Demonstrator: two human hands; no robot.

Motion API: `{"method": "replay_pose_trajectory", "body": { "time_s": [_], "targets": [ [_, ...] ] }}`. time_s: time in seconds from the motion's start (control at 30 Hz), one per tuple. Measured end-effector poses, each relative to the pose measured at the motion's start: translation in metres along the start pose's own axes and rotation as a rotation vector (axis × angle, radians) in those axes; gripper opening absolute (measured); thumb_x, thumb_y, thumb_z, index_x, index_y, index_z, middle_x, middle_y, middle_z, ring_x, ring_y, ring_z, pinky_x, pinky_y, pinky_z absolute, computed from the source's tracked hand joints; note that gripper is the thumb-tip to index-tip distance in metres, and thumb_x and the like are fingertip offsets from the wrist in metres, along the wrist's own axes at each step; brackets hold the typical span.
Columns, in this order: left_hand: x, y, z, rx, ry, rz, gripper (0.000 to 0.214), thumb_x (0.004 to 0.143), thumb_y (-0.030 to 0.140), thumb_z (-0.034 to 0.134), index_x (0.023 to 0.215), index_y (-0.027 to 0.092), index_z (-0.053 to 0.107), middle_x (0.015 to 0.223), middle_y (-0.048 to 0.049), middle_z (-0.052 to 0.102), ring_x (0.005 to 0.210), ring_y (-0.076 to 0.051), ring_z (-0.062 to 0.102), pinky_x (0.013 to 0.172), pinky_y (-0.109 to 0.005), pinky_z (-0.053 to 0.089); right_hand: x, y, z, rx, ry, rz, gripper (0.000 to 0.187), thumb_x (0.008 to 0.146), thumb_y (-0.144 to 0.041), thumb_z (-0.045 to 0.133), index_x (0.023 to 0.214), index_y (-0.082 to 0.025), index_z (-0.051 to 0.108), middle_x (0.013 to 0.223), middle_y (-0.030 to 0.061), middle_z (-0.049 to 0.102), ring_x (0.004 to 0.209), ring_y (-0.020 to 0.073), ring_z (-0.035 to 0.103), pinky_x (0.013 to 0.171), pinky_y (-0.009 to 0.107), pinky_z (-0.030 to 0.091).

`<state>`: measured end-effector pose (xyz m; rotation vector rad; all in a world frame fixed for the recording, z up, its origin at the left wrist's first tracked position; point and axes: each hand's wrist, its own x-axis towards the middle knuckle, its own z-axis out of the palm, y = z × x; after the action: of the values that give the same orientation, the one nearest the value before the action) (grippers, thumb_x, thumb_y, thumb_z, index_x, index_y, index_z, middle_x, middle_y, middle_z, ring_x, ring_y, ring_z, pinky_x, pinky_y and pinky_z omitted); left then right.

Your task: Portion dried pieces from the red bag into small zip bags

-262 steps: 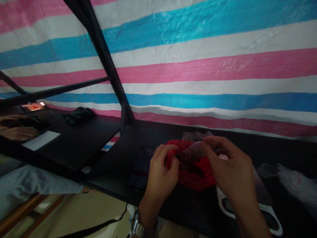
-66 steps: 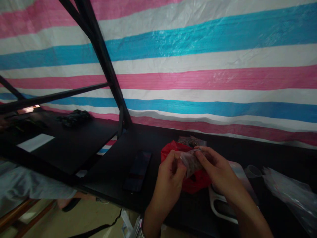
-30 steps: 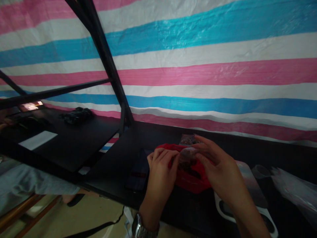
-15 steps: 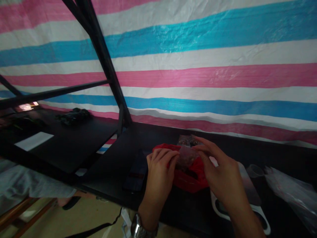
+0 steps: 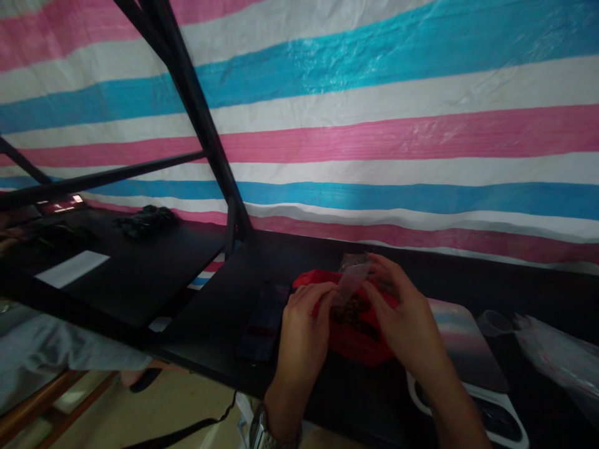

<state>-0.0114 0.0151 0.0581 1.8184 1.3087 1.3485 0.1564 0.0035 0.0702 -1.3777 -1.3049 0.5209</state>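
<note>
A small clear plastic bag point(image 5: 352, 280) is pinched between the fingertips of my left hand point(image 5: 304, 324) and my right hand point(image 5: 408, 312). It hangs tilted over an open red bag point(image 5: 362, 357) on the black table. Small dark brown pieces point(image 5: 350, 317) lie inside the red bag; their kind is too dim to tell. My left wrist bears a metal watch point(image 5: 262, 430). Just behind the red bag lies a clear packet point(image 5: 352, 259) with dark contents, partly hidden by my right fingers.
Right of my hands stand a white scale with a shiny plate point(image 5: 468, 349), a clear cup point(image 5: 496, 322) and a stack of clear plastic bags point(image 5: 556, 355). A dark phone point(image 5: 264, 324) lies left. A black frame point(image 5: 206, 137) separates another table, where another person's hand point(image 5: 12, 237) shows.
The small plastic bag has tilted and looks narrower, and more of the brown pieces show below it. My right hand has shifted slightly left, uncovering more of the scale. The view has turned a little.
</note>
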Motion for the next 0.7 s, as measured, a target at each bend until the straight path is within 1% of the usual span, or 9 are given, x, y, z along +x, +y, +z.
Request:
{"method": "replay_pose_trajectory", "body": {
  "time_s": [0.03, 0.1, 0.2, 0.27, 0.4, 0.47, 0.57, 0.7],
  "targets": [
    [-0.0003, -0.0007, 0.0004, -0.021, 0.006, -0.006, 0.02, 0.099, 0.014, 0.065, 0.099, 0.025, 0.082, 0.103, -0.0027, 0.084, 0.099, -0.022, 0.076, 0.094, -0.035, 0.056, 0.0002, 0.0009, 0.0011, 0.014, -0.028, 0.014, 0.048, 0.094, -0.035, 0.066, 0.141, -0.025, 0.066, 0.128, 0.0107, 0.076, 0.117, 0.0276, 0.073, 0.11, 0.049, 0.054],
    [-0.0007, -0.0026, 0.0016, -0.066, 0.01, -0.012, 0.02, 0.098, 0.014, 0.065, 0.099, 0.025, 0.082, 0.101, -0.0018, 0.084, 0.095, -0.02, 0.077, 0.089, -0.032, 0.058, 0.0005, 0.0016, 0.0029, 0.055, -0.055, 0.038, 0.048, 0.094, -0.034, 0.064, 0.141, -0.026, 0.065, 0.122, 0.0093, 0.078, 0.111, 0.0268, 0.076, 0.106, 0.048, 0.057],
    [-0.0005, -0.005, 0.0037, -0.093, 0.014, -0.01, 0.019, 0.097, 0.015, 0.066, 0.098, 0.025, 0.083, 0.099, -0.0013, 0.084, 0.091, -0.02, 0.078, 0.085, -0.03, 0.06, 0.001, 0.0003, 0.0036, 0.097, -0.006, 0.029, 0.043, 0.093, -0.035, 0.066, 0.135, -0.027, 0.068, 0.11, 0.007, 0.08, 0.102, 0.026, 0.078, 0.097, 0.044, 0.061],
    [-0.0002, -0.0057, 0.0043, -0.081, 0.021, -0.003, 0.018, 0.096, 0.016, 0.067, 0.097, 0.024, 0.083, 0.099, -0.0015, 0.084, 0.091, -0.02, 0.078, 0.086, -0.03, 0.06, 0.0012, -0.0012, 0.0026, 0.109, -0.002, 0.022, 0.042, 0.092, -0.034, 0.067, 0.134, -0.027, 0.069, 0.11, 0.0066, 0.081, 0.103, 0.026, 0.078, 0.095, 0.043, 0.062],
    [0.0005, -0.0055, 0.0025, -0.072, 0.029, -0.012, 0.018, 0.096, 0.016, 0.068, 0.098, 0.025, 0.083, 0.1, -0.0015, 0.084, 0.093, -0.02, 0.079, 0.088, -0.031, 0.059, 0.0006, -0.004, -0.0005, 0.107, -0.051, 0.031, 0.043, 0.091, -0.033, 0.068, 0.134, -0.028, 0.069, 0.111, 0.0067, 0.081, 0.104, 0.0261, 0.078, 0.091, 0.041, 0.064],
    [0.0003, -0.0055, 0.0012, -0.085, 0.033, -0.022, 0.017, 0.097, 0.019, 0.067, 0.099, 0.025, 0.083, 0.101, -0.0015, 0.084, 0.093, -0.02, 0.078, 0.087, -0.031, 0.059, -0.0004, -0.0053, -0.0014, 0.098, -0.048, 0.02, 0.042, 0.093, -0.035, 0.067, 0.134, -0.029, 0.069, 0.111, 0.0067, 0.08, 0.104, 0.0256, 0.078, 0.092, 0.041, 0.063],
    [-0.0007, -0.006, 0.0002, -0.114, 0.042, -0.047, 0.017, 0.098, 0.022, 0.066, 0.101, 0.025, 0.082, 0.104, -0.0022, 0.084, 0.092, -0.02, 0.078, 0.088, -0.032, 0.06, -0.0018, -0.0061, -0.0007, 0.099, -0.044, 0.004, 0.044, 0.095, -0.039, 0.066, 0.138, -0.029, 0.066, 0.121, 0.0085, 0.078, 0.111, 0.0255, 0.076, 0.098, 0.043, 0.062],
    [-0.0021, -0.0055, 0.0001, -0.118, 0.053, -0.055, 0.018, 0.099, 0.02, 0.064, 0.102, 0.024, 0.082, 0.104, -0.0032, 0.084, 0.091, -0.02, 0.077, 0.09, -0.032, 0.059, -0.0022, -0.0027, 0.003, 0.084, -0.117, 0.018, 0.047, 0.096, -0.038, 0.063, 0.141, -0.026, 0.064, 0.128, 0.0112, 0.077, 0.116, 0.0269, 0.075, 0.107, 0.048, 0.058]
  ]
}}
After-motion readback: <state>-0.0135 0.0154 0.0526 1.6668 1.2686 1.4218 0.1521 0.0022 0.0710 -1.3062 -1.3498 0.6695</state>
